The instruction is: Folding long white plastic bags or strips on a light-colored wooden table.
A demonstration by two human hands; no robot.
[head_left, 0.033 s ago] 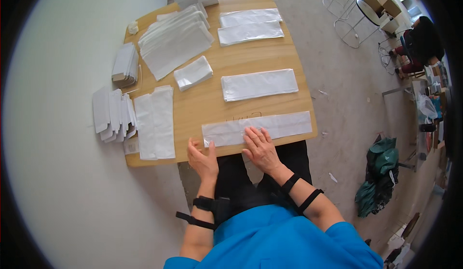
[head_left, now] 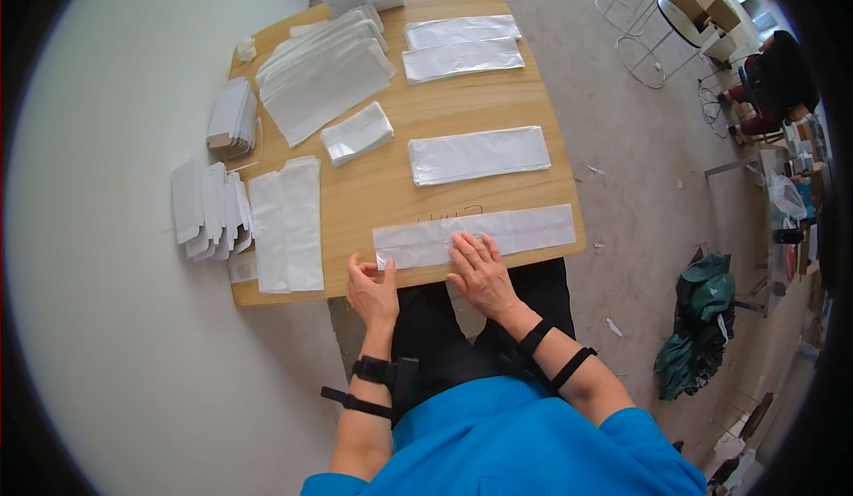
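A long, narrow white plastic bag, folded into a strip (head_left: pixel 529 229), lies along the near edge of the wooden table (head_left: pixel 364 196). My right hand (head_left: pixel 480 274) rests flat on its middle, fingers stretched out. At the strip's left end is my left hand (head_left: pixel 373 292), its fingers apart and its thumb close to the corner. Whether the thumb touches the plastic I cannot tell. Beyond the strip sits a folded stack of similar bags (head_left: pixel 480 155). To the left lies a wider white pile (head_left: pixel 286 228), and farther back a small folded stack (head_left: pixel 357 133).
Two overlapping bag stacks (head_left: pixel 464 59) and a fanned pile of white sheets (head_left: pixel 324 87) occupy the far side. White flat cartons (head_left: pixel 200 207) crowd the left edge by the wall. On the floor at right sits a dark green bag (head_left: pixel 702 318); a person (head_left: pixel 773 78) is farther back.
My left wrist has shifted very slightly to the left. The right hand and the plastic strip stay as they were.
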